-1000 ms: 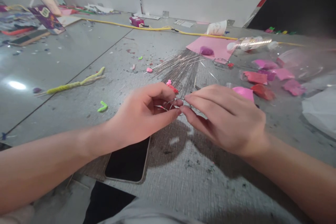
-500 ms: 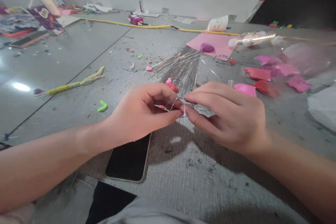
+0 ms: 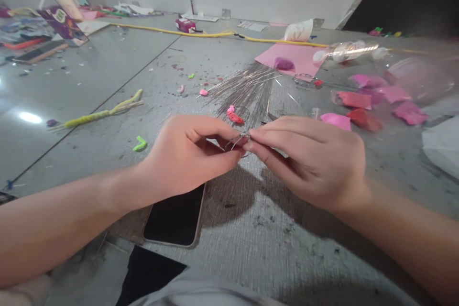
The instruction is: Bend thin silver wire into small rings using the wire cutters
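Thin silver wire loop point(image 3: 236, 142) pinched between my left hand point(image 3: 190, 153) and right hand point(image 3: 315, 162), both fingertips closed on it.

Your left hand point(image 3: 186, 155) and right hand point(image 3: 315, 162) are both bare: no gloves, rings or watch show on them. Your forearms are uncovered right to the edge of the view, with no sleeve in sight. The fingers are slim, with short, plain nails. Below your arms, at the bottom edge, pale grey fabric point(image 3: 201, 291) covers your lap.
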Demonstrator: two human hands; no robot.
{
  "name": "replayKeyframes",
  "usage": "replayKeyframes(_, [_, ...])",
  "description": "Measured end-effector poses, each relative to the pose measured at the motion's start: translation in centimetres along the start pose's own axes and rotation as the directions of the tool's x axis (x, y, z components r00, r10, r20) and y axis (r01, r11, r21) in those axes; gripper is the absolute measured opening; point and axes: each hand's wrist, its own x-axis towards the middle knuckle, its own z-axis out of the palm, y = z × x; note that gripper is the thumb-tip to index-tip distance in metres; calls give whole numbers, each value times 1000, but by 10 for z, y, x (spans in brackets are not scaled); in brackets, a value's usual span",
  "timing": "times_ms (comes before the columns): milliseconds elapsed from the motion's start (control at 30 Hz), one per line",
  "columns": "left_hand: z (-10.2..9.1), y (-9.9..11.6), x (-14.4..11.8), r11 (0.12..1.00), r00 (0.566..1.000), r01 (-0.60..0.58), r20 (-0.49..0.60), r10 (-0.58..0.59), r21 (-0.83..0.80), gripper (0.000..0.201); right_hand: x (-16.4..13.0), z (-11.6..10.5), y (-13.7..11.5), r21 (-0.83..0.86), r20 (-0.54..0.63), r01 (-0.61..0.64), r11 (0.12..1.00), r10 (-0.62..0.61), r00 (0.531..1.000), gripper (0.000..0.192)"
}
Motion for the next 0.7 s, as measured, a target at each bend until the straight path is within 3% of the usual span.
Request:
replayKeyframes(167, [-2, 2, 0, 998, 999, 15, 32, -17, 62, 9, 2, 1, -8, 110, 28, -141, 984, 139, 990, 14])
replayKeyframes(367, [-1, 1, 0, 999, 1000, 20, 21, -21, 41, 6, 7, 6, -10, 294, 90, -359, 886, 349, 933, 14])
replayKeyframes(467, [-1, -1, 2, 997, 997, 79, 23, -79, 6, 5, 7, 7, -7, 308, 89, -382, 872, 373, 923, 11])
replayKeyframes(633, [0, -10, 3, 963, 991, 134, 40, -128, -233, 30, 6, 6, -4, 273, 82, -389, 880, 382, 921, 6])
replayKeyframes(700, [1, -11, 2, 952, 990, 137, 59, -126, -275, 31, 5, 5, -4, 287, 108, -399, 871, 384, 917, 4])
